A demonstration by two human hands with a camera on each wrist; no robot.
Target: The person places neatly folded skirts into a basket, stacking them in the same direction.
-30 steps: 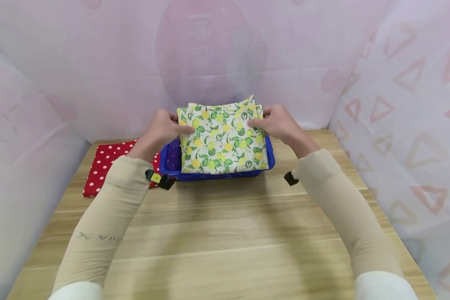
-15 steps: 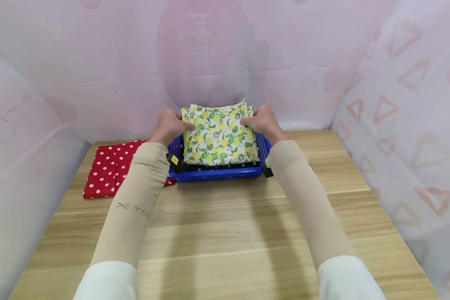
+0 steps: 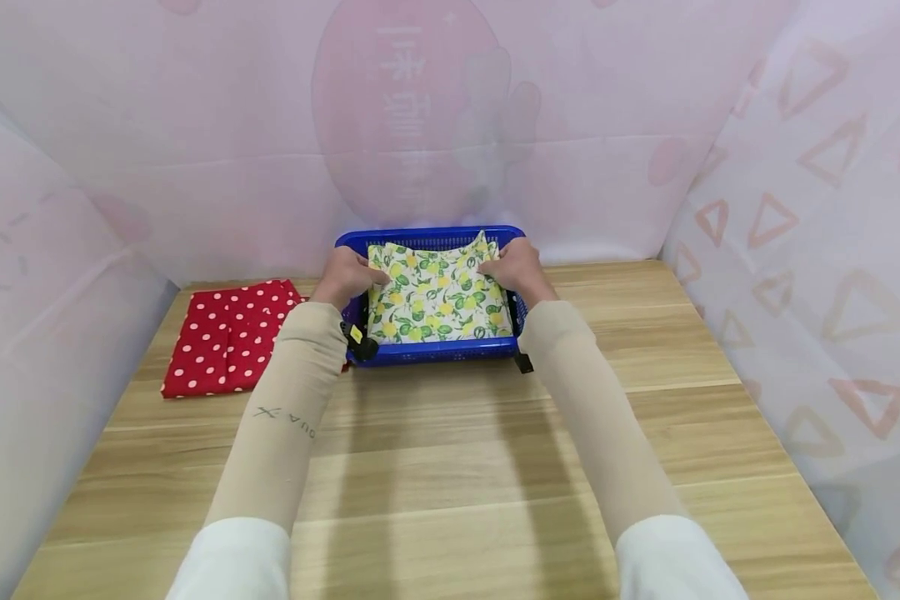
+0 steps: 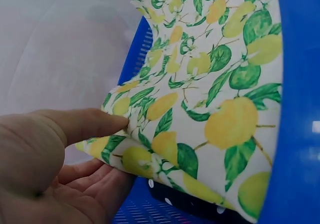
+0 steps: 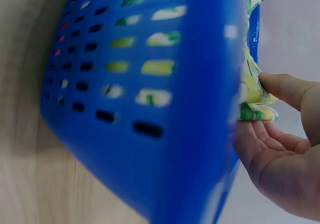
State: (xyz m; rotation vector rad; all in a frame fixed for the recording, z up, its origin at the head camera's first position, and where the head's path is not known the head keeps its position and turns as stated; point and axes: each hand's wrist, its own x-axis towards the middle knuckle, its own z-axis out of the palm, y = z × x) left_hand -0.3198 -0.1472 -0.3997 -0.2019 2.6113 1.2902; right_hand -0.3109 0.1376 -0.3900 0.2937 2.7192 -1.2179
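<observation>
A folded white cloth with a lemon print point(image 3: 442, 296) lies within the rim of a blue plastic basket point(image 3: 438, 352). My left hand point(image 3: 347, 273) pinches its left edge, thumb on top and fingers below, as the left wrist view shows on the hand point(image 4: 75, 154). At the opposite edge my right hand point(image 3: 517, 268) pinches the cloth the same way; the right wrist view has that hand point(image 5: 285, 144) beyond the basket wall point(image 5: 125, 83). Beneath the lemon cloth, a dark cloth with white dots point(image 4: 195, 204) shows inside the basket.
A folded red cloth with white dots point(image 3: 228, 337) lies on the wooden table point(image 3: 450, 467), left of the basket and partly behind the left forearm. Printed fabric walls point(image 3: 217, 167) enclose the table at the back and both sides.
Both hands have lowered the lemon cloth from above the basket down inside its rim. They have also come slightly closer together. The basket's back rim now shows.
</observation>
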